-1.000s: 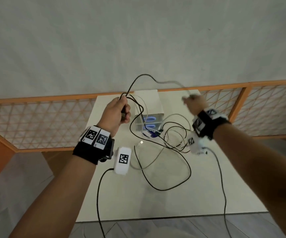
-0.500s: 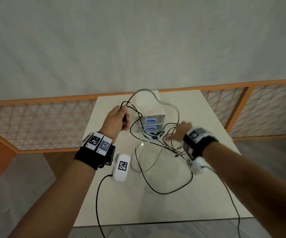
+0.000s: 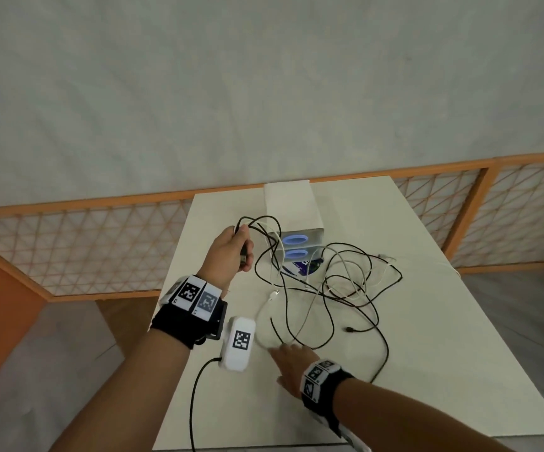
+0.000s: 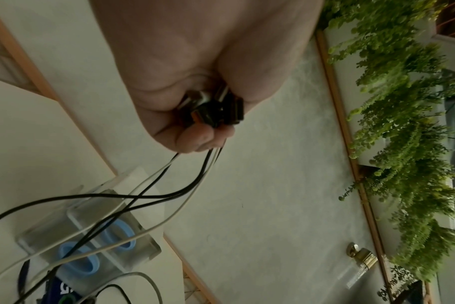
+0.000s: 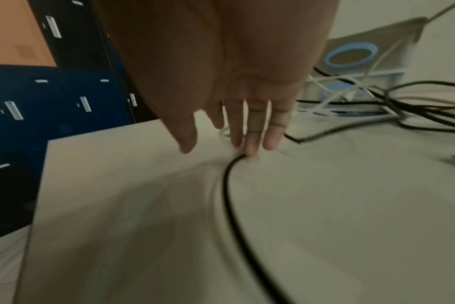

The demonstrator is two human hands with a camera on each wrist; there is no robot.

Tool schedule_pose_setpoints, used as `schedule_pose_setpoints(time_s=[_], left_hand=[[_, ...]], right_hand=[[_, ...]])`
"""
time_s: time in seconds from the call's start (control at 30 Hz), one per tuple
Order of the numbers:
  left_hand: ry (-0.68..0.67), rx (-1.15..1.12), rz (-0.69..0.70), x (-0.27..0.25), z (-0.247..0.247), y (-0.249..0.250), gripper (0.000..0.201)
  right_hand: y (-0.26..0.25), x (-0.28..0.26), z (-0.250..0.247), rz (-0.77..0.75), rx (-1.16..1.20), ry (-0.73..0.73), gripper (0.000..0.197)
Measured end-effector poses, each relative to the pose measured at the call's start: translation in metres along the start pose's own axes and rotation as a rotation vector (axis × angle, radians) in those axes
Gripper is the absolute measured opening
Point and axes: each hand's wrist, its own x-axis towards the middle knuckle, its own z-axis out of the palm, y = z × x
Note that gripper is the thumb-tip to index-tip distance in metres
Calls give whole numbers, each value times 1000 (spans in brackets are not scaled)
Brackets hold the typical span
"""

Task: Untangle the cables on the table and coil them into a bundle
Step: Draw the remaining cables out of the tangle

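A tangle of black and white cables (image 3: pixel 336 288) lies on the white table (image 3: pixel 427 353), in front of a clear box. My left hand (image 3: pixel 243 247) is raised over the table's far left and grips a bunch of plugs (image 4: pixel 213 111) in its fist; black and white leads (image 4: pixel 169 185) run from it down to the tangle. My right hand (image 3: pixel 288 352) is low near the front of the table with straight fingers. One fingertip (image 5: pixel 249 149) touches the nearest black cable loop (image 5: pixel 227 185), which it does not grip. A free black plug (image 3: pixel 349 329) lies to the right.
The clear box with two blue rings (image 3: pixel 300 243) stands at the back centre, with a blue item (image 3: pixel 300 265) at its foot. An orange lattice fence (image 3: pixel 101 243) runs behind and beside the table. A white tagged module (image 3: pixel 238 342) hangs by my left wrist.
My right hand has let go of the raised cable and come down from the far right to the front of the table. The lifted loop has dropped onto the table. My left hand keeps its grip.
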Motion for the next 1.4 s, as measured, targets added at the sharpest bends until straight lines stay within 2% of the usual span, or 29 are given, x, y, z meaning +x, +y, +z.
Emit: schedule_pose_setpoints(time_s=[0.07,0.17,0.23,0.33,0.43,0.5,0.63,0.73,0.93,1.1,1.27,1.4], left_hand=[[1,5,2,0,-1,-3,29],[-7,6,-8,-1,-1,-6,29],[-17,9,-11,-2,1,-6,29],[-32,19,1,-3,3,-4,30],[-41,35,10,-4,4,-5,30],[-45,43,6,-5,3,-8,29],[-63,38,14,-7,2,-14,28],[-109,42,30,-7,0,-20,26],[-157,14,-5,-11,2,-26,23],[-219,-12,-44,-19,7,-28,23],[-263,-133,-76,-32,17,-22,21],[-222,-322,-179,-41,22,-24,26]], right_hand=[[9,-4,4,70,41,-14,67],[17,-9,2,162,108,-161,65],[16,-9,-3,166,40,-188,59],[10,-10,-7,9,-197,-29,34],[11,-13,-8,-135,-259,57,25],[12,-20,-12,-163,-134,94,25],[14,-29,-48,-52,310,239,23],[21,-30,-78,-13,516,318,25],[25,-63,-137,-128,777,368,21],[18,-85,-183,-242,1102,584,15],[26,-81,-207,-101,1375,727,21],[34,-74,-207,7,1365,829,24]])
